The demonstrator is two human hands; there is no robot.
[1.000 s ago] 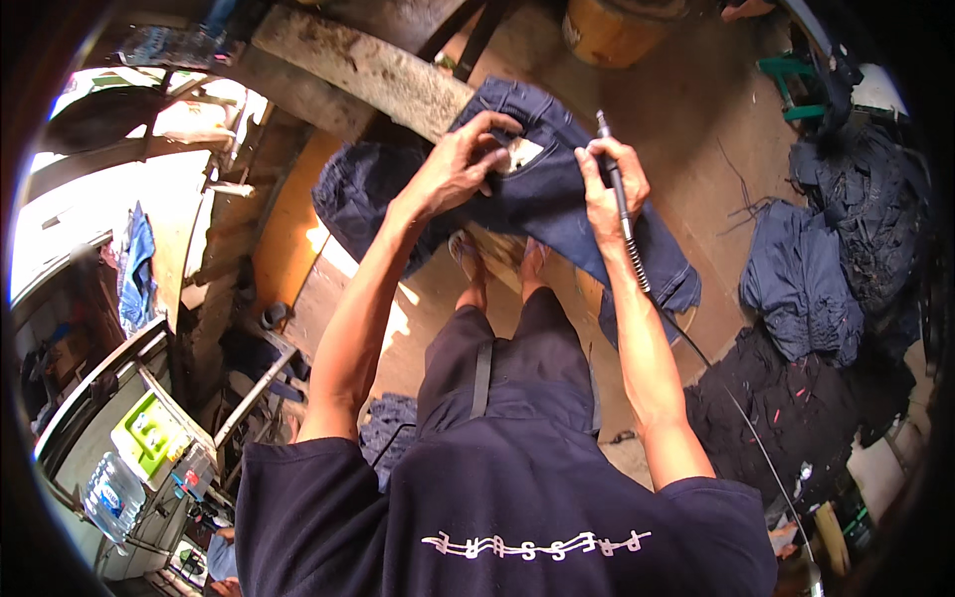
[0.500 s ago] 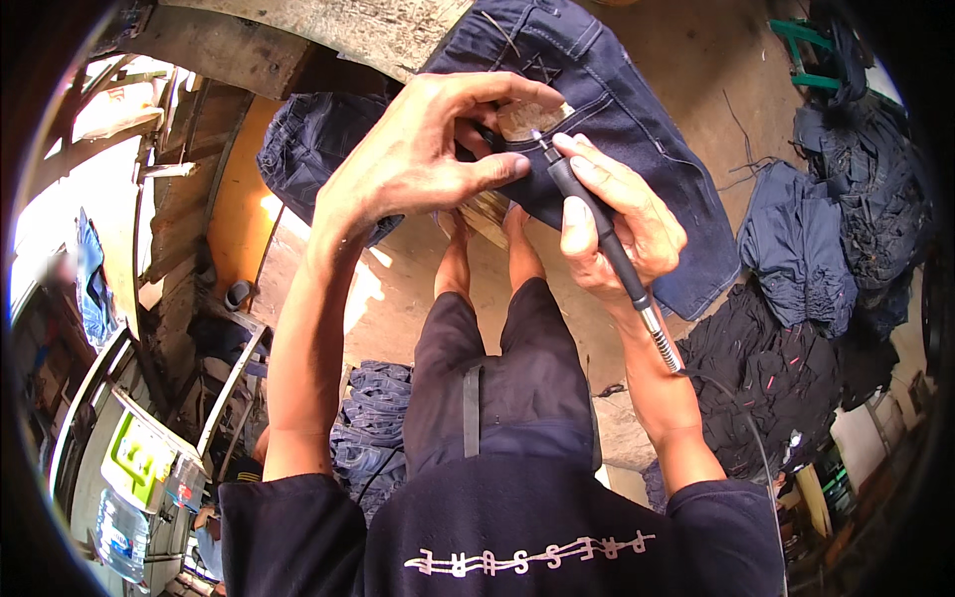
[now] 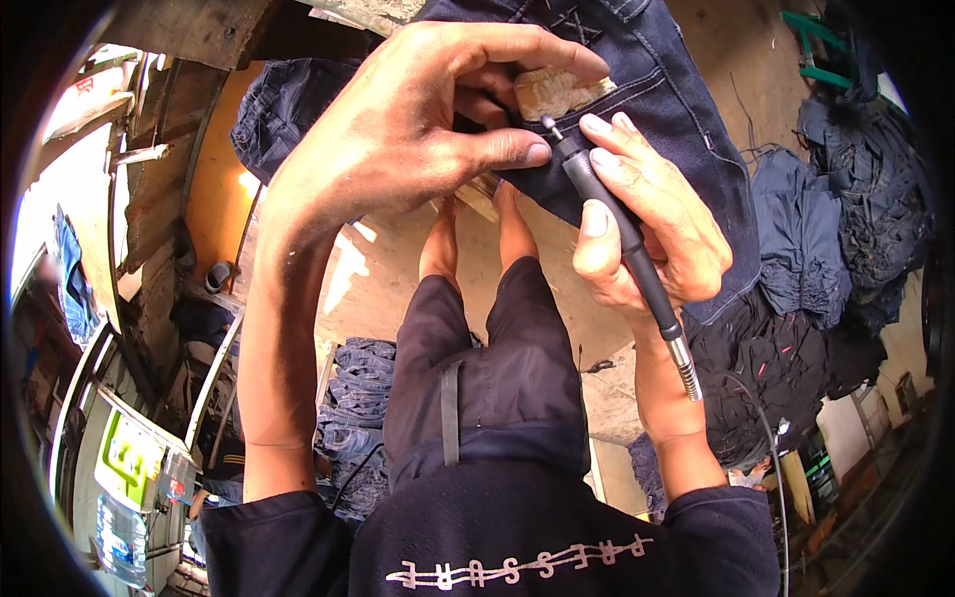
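Observation:
My right hand (image 3: 652, 224) grips a slim black rotary-tool handpiece (image 3: 627, 224), its metal collar and spring trailing toward my wrist. The tool's small metal tip (image 3: 548, 121) is at a seam of dark blue jeans (image 3: 686, 169), next to a rough tan piece (image 3: 562, 93) that shows at the edge of the cloth. My left hand (image 3: 428, 129) curls around that edge. Its forefinger arches over the tan piece and its thumb points at the tool tip. The other fingers are tucked in and partly hidden, and seem to hold the cloth.
Dark trousers lie in piles (image 3: 796, 239) on the right, with black garments (image 3: 756, 348) below them. Folded jeans (image 3: 353, 398) are stacked by my legs. A thin grey cable (image 3: 768, 438) hangs near my right arm. A green stool (image 3: 816, 55) stands at the far right.
Both hands, the handpiece and the jeans appear larger and nearer, and the jeans sit a little higher in view. The tool tip stays beside the tan piece.

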